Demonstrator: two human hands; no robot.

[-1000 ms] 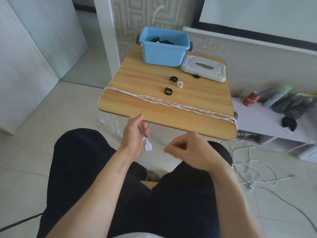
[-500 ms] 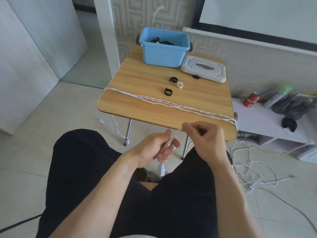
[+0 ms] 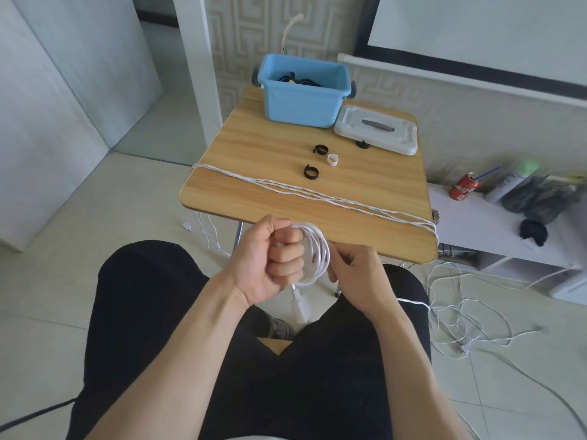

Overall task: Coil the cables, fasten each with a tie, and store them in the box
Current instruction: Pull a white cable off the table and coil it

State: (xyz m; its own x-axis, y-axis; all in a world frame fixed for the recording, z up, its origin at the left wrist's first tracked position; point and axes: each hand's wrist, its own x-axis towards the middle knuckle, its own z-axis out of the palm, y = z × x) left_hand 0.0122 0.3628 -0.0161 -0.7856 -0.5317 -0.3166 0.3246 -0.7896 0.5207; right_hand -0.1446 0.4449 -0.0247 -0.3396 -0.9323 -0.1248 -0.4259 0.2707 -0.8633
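Left hand point(image 3: 271, 255) grip: fingers curled round white cable point(image 3: 313, 255) coil, plug point(image 3: 300, 308) dangling. Right hand point(image 3: 355, 274) pinches the coil's strand. On surface point(image 3: 254, 147): more cable strands, ties point(image 3: 311, 171), box point(image 3: 301, 90), lid point(image 3: 376, 128).

red can point(image 3: 464, 188) on low white shelf point(image 3: 495, 227).

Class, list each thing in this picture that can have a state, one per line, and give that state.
blue box: open, dark cables inside
white lid: off, flat on the table beside the box
white cable: partly coiled around the left hand, untied
left hand: gripping the coil
right hand: pinching the cable
black ties: loose on the table, unused
white tie: loose, unused
red can: upright, straw in
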